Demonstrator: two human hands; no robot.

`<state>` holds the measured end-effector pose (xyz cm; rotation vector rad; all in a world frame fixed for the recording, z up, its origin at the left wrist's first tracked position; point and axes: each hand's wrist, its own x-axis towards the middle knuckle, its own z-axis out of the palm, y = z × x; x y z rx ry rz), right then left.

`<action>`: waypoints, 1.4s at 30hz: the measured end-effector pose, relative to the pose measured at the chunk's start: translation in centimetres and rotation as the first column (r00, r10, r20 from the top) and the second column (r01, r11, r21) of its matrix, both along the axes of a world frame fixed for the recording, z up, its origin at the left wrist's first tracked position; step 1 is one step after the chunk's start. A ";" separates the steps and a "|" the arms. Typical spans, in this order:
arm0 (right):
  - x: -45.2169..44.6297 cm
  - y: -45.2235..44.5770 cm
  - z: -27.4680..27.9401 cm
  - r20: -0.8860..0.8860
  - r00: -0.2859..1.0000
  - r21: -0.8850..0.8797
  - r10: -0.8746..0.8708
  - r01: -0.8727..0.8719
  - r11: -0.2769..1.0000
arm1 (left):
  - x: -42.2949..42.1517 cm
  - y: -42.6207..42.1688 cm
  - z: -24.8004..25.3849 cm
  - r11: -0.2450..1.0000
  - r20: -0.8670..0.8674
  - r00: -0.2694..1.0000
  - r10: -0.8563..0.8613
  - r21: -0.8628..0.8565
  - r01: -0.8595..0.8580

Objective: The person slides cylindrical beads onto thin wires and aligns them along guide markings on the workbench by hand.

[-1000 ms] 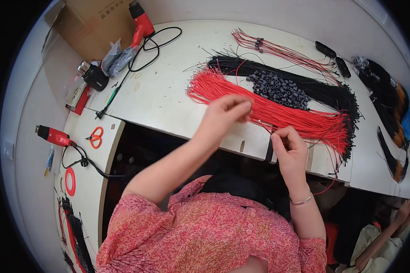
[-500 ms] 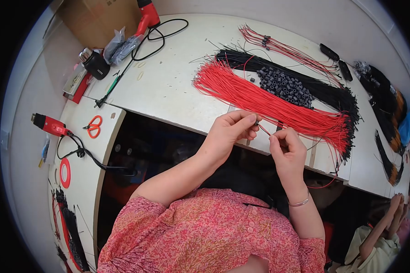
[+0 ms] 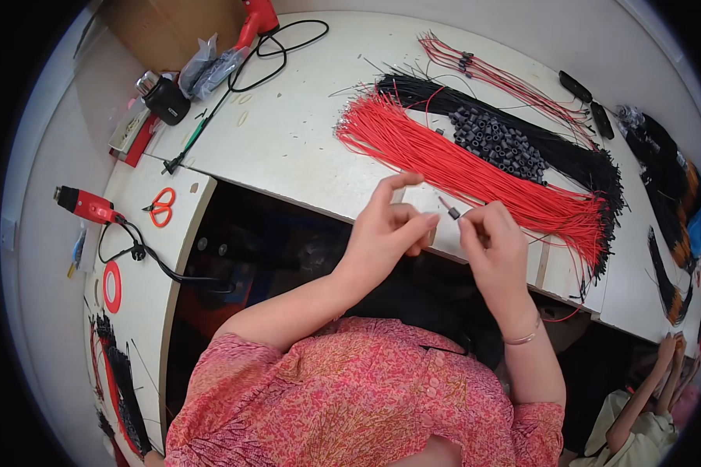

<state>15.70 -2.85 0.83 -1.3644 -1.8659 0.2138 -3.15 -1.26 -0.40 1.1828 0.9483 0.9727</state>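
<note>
My right hand (image 3: 497,243) pinches a thin wire, and a small black ferrite bead (image 3: 454,212) sits around it just beyond the fingertips. The wire's short end sticks out past the bead toward the upper left. My left hand (image 3: 389,229) is just left of it, index finger stretched out and thumb apart, holding nothing I can see. Behind both hands lies a wide bundle of red wires (image 3: 475,175). A heap of similar black beads (image 3: 498,144) rests between it and a bundle of black wires (image 3: 576,156).
Red-handled scissors (image 3: 161,208), a red heat gun (image 3: 87,205) and a red tape roll (image 3: 112,286) lie on the left table. A black bottle (image 3: 166,100) stands farther back. Red-black wires (image 3: 506,82) lie at the back. Another person's arms (image 3: 646,389) show at lower right.
My left hand has let go of the wire and bead and opened, its index finger extending. The bead now shows beside my right fingertips. The view has shifted slightly.
</note>
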 end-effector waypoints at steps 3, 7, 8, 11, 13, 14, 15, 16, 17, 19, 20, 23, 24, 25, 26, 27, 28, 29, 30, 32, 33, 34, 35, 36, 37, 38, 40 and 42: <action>-0.2 1.4 0.0 -0.270 0.963 -0.238 0.017 -0.084 0.968 | -2.0 -1.2 -0.8 0.996 -0.150 0.988 0.048 0.079 -0.037; -2.0 3.0 0.0 -0.200 0.977 -0.401 0.072 -0.149 0.904 | -3.5 -1.2 -5.1 0.569 -0.450 0.807 0.384 0.803 0.177; -2.3 3.2 0.1 -0.198 0.977 -0.407 0.082 -0.157 0.900 | -3.6 -1.2 -5.2 0.575 -0.450 0.804 0.390 0.801 0.169; -2.9 4.0 0.3 -0.137 0.990 -0.469 0.046 -0.105 0.877 | -3.2 -0.8 -5.2 0.612 -0.522 0.769 0.370 0.759 0.221; -3.1 4.4 0.4 -0.111 0.993 -0.492 0.037 -0.087 0.866 | -3.1 -0.5 -5.2 0.628 -0.543 0.758 0.362 0.743 0.232; -3.2 4.5 0.4 -0.089 0.995 -0.491 0.039 -0.078 0.868 | -3.1 -0.4 -5.1 0.634 -0.554 0.754 0.353 0.734 0.243; -3.3 4.5 0.5 -0.068 0.997 -0.489 0.040 -0.068 0.870 | -3.0 -0.3 -5.0 0.639 -0.566 0.750 0.342 0.725 0.256; -3.3 4.5 0.5 -0.046 0.998 -0.487 0.041 -0.058 0.871 | -3.0 -0.2 -5.0 0.645 -0.577 0.746 0.331 0.716 0.268; -3.3 4.5 0.5 -0.024 0.999 -0.485 0.043 -0.049 0.873 | -3.0 -0.1 -4.9 0.650 -0.588 0.742 0.321 0.707 0.279; -3.2 4.5 0.4 -0.024 0.999 -0.479 0.047 -0.052 0.876 | -2.9 0.0 -4.9 0.651 -0.583 0.747 0.319 0.708 0.275; -3.2 4.5 0.4 -0.026 0.998 -0.470 0.049 -0.056 0.881 | -2.9 0.0 -4.9 0.650 -0.580 0.750 0.318 0.709 0.273; -3.3 4.5 0.3 -0.031 0.998 -0.453 0.058 -0.066 0.889 | -3.0 0.1 -5.0 0.649 -0.573 0.756 0.317 0.712 0.267; -3.3 4.5 0.4 -0.022 0.998 -0.448 0.060 -0.063 0.892 | -3.0 0.1 -5.0 0.643 -0.568 0.756 0.325 0.719 0.264; -3.4 4.5 0.4 -0.013 0.998 -0.443 0.061 -0.060 0.895 | -3.0 0.1 -5.0 0.636 -0.564 0.756 0.332 0.726 0.263; -3.4 4.5 0.5 -0.004 0.998 -0.437 0.060 -0.056 0.898 | -2.9 0.1 -5.1 0.628 -0.560 0.757 0.338 0.733 0.262; -3.3 4.4 0.5 0.005 0.998 -0.431 0.059 -0.052 0.901 | -2.9 0.1 -5.1 0.621 -0.555 0.758 0.343 0.740 0.261; -3.3 4.3 0.4 0.004 0.998 -0.432 0.057 -0.050 0.901 | -2.8 0.1 -5.1 0.620 -0.555 0.758 0.341 0.739 0.262; -3.3 4.3 0.4 0.029 0.998 -0.407 0.063 -0.046 0.912 | -2.8 0.1 -5.1 0.620 -0.561 0.752 0.346 0.738 0.266; -3.3 4.2 0.3 0.052 0.996 -0.383 0.070 -0.045 0.923 | -2.8 0.0 -5.1 0.619 -0.568 0.744 0.352 0.737 0.269; -3.4 4.0 0.1 0.099 0.992 -0.333 0.081 -0.044 0.942 | -2.7 -0.1 -5.0 0.619 -0.581 0.728 0.363 0.735 0.277; -3.4 4.0 0.0 0.098 0.992 -0.333 0.080 -0.043 0.942 | -2.7 -0.1 -5.0 0.619 -0.582 0.728 0.363 0.734 0.278; -3.4 3.9 0.0 0.113 0.990 -0.305 0.080 -0.042 0.951 | -2.7 -0.2 -5.0 0.626 -0.589 0.723 0.361 0.728 0.280; -3.5 3.8 -0.1 0.128 0.989 -0.276 0.079 -0.041 0.960 | -2.7 -0.2 -5.1 0.632 -0.596 0.719 0.358 0.721 0.283; -3.5 3.8 -0.2 0.143 0.987 -0.248 0.077 -0.040 0.968 | -2.7 -0.3 -5.1 0.639 -0.603 0.714 0.356 0.715 0.285; -3.6 3.7 -0.2 0.158 0.985 -0.217 0.074 -0.038 0.975 | -2.7 -0.3 -5.1 0.643 -0.609 0.710 0.354 0.709 0.287; -3.8 3.8 -0.3 0.157 0.985 -0.213 0.070 -0.036 0.976 | -2.7 -0.3 -5.1 0.640 -0.608 0.710 0.354 0.712 0.290; -4.6 3.9 -0.7 0.296 0.955 -0.135 0.024 0.017 0.991 | -2.8 -0.2 -5.3 0.628 -0.593 0.712 0.375 0.728 0.276; -4.8 3.7 -0.9 0.430 0.901 -0.053 -0.049 0.079 0.995 | -2.6 -0.2 -5.5 0.612 -0.575 0.724 0.380 0.743 0.269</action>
